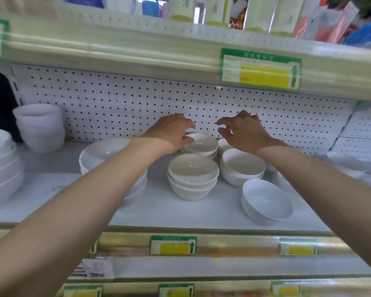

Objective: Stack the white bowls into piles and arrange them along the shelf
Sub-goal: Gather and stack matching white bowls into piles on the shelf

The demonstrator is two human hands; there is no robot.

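Several piles of white bowls stand on the white shelf (180, 213). My left hand (171, 130) reaches to the back and its fingers touch the left rim of the back pile of bowls (202, 144). My right hand (242, 130) hovers just right of that pile, fingers spread and curled, holding nothing. In front stand a middle pile (193, 175) and a right pile (242, 168). A single bowl (266, 201) sits tilted at the front right. A wider pile (104, 154) is partly hidden under my left forearm.
Taller cup-like bowls (40, 127) stand at the back left, and a big pile (2, 166) sits at the far left edge. A pegboard wall (137, 99) closes the back. An upper shelf edge with a price tag (260, 69) hangs overhead.
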